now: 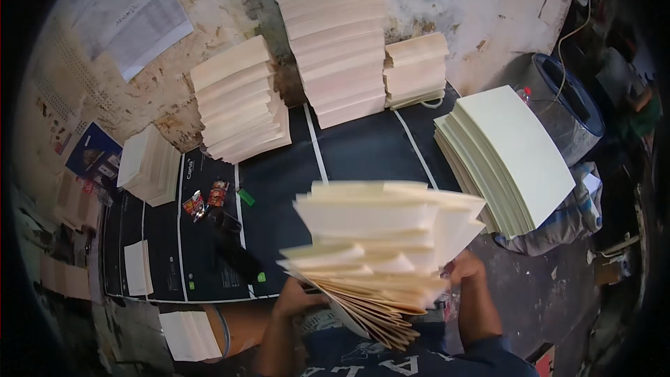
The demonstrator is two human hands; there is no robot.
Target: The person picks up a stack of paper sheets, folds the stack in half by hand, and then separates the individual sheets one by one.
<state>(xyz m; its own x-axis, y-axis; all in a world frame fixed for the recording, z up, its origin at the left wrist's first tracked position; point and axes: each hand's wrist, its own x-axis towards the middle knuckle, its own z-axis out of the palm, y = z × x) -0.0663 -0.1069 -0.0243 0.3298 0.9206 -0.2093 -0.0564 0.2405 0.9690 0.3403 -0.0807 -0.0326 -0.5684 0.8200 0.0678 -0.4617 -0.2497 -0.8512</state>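
A thick bundle of cream paper sheets (377,223) is up in front of my chest, fanned into several layers and slightly blurred. My left hand (301,298) grips its lower left side, where folded brownish edges spread out. On the opposite side, my right hand (463,269) is closed against the bundle's lower right edge, its fingertips partly hidden by the paper. Close by on the right stands a big stack of pale greenish-cream sheets (513,153).
Against the stained wall, a tall paper stack (335,49) rises between two shorter ones (241,108) (417,70). The black table (279,188) also bears small red packets (218,193), a green lighter (246,197) and a left-hand paper stack (150,164). A drum (572,108) stands right.
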